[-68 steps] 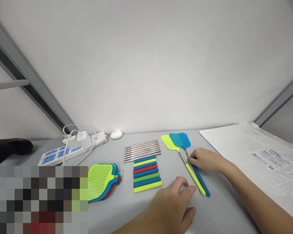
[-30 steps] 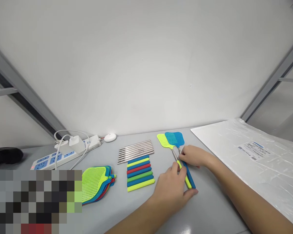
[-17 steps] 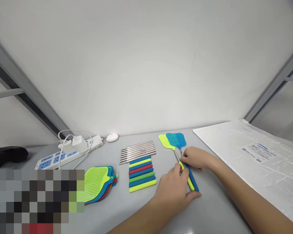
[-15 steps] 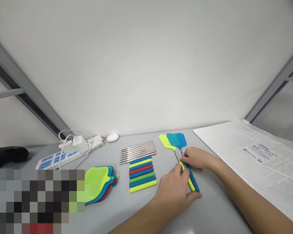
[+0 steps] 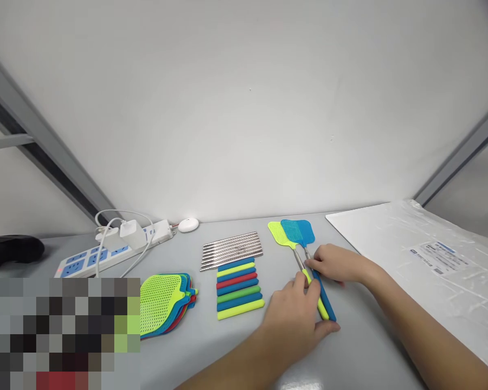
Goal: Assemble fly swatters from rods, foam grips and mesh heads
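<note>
Two fly swatters lie side by side on the grey table, heads pointing away from me: a yellow-green fly swatter and a blue fly swatter. The blue mesh head partly overlaps the yellow-green one. My left hand is closed around the yellow-green handle, its thumb reaching the near ends of both handles. Higher up, my right hand pinches the blue swatter where the metal shaft meets the handle. Its fingertips are partly hidden.
To the left lie several coloured handle tubes, a row of metal rods and a stack of swatter heads. Behind them are a power strip with cables and a white oval device. A plastic-wrapped white board lies at right.
The camera view has shifted slightly. Both hands keep nearly the same hold, and the swatters stay almost in place.
</note>
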Demonstrator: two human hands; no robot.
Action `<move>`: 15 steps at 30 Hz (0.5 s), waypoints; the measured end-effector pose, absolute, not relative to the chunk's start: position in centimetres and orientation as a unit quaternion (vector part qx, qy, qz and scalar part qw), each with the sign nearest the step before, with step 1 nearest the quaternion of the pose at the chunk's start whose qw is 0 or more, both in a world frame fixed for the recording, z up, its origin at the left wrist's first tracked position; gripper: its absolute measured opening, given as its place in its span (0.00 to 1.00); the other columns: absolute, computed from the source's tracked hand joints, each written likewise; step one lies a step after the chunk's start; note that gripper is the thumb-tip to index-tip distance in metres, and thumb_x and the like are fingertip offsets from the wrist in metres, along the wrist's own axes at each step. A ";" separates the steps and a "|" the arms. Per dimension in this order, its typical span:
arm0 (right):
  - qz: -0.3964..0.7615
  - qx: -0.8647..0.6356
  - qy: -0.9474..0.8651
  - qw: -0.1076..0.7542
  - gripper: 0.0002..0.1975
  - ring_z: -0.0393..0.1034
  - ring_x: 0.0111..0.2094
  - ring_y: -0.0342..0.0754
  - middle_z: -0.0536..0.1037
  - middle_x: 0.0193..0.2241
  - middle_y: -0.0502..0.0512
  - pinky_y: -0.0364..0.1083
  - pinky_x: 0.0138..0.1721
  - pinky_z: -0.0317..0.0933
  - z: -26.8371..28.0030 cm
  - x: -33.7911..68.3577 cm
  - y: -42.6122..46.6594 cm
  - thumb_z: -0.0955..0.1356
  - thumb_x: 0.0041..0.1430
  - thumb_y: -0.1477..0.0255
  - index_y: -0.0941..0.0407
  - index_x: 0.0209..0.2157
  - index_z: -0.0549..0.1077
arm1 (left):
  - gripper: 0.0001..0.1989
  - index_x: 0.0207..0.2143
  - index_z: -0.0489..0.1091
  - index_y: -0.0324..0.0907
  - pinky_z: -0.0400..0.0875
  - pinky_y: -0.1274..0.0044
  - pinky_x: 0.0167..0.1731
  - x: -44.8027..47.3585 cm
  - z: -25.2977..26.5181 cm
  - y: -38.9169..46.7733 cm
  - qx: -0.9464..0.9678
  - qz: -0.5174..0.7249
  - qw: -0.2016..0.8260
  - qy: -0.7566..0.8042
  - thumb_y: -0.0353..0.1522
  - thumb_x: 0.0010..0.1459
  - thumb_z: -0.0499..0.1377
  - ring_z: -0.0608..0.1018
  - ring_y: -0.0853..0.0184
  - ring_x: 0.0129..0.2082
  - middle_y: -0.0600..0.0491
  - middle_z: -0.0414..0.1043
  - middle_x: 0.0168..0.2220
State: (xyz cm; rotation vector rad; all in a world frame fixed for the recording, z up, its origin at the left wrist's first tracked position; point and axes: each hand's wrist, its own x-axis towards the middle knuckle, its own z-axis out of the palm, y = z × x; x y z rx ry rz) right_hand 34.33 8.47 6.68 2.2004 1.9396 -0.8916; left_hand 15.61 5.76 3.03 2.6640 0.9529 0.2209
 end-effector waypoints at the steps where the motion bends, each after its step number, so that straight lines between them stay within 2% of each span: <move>1: -0.295 0.717 0.630 0.037 0.26 0.65 0.15 0.46 0.68 0.12 0.52 0.44 0.24 0.55 6.7 34.5 8.5 0.55 0.65 0.54 0.56 0.24 0.70 | 0.30 0.51 0.64 0.45 0.73 0.68 0.31 15.6 3.3 5.8 0.929 0.069 0.155 0.330 0.55 0.54 0.58 0.75 0.56 0.39 0.47 0.67 0.47; 6: -0.275 0.734 0.621 0.013 0.29 0.63 0.14 0.46 0.68 0.13 0.51 0.45 0.23 0.54 6.8 35.3 8.6 0.55 0.63 0.48 0.55 0.22 0.66 | 0.38 0.56 0.62 0.45 0.72 0.70 0.30 14.7 4.4 6.1 0.925 0.052 0.208 0.313 0.56 0.48 0.62 0.76 0.55 0.40 0.47 0.67 0.48; 8: -0.246 0.742 0.624 -0.004 0.28 0.64 0.16 0.45 0.70 0.16 0.52 0.45 0.23 0.52 6.9 35.2 8.8 0.55 0.64 0.48 0.55 0.21 0.65 | 0.38 0.56 0.61 0.47 0.70 0.72 0.29 13.7 4.8 6.2 0.924 0.057 0.237 0.295 0.56 0.48 0.63 0.77 0.58 0.38 0.49 0.68 0.48; 11: -0.187 0.750 0.633 -0.037 0.26 0.65 0.22 0.46 0.72 0.21 0.54 0.44 0.24 0.49 7.1 34.3 8.9 0.55 0.65 0.51 0.54 0.21 0.63 | 0.29 0.50 0.65 0.48 0.67 0.74 0.28 11.2 5.4 6.7 0.941 0.055 0.226 0.248 0.53 0.52 0.62 0.77 0.61 0.35 0.53 0.71 0.41; 15: -0.141 0.738 0.656 -0.073 0.22 0.63 0.23 0.47 0.71 0.22 0.52 0.45 0.24 0.47 6.6 32.3 8.8 0.54 0.67 0.55 0.53 0.24 0.61 | 0.17 0.38 0.69 0.45 0.61 0.75 0.24 7.2 6.3 7.3 0.967 0.045 0.109 0.226 0.48 0.58 0.60 0.76 0.64 0.32 0.55 0.71 0.34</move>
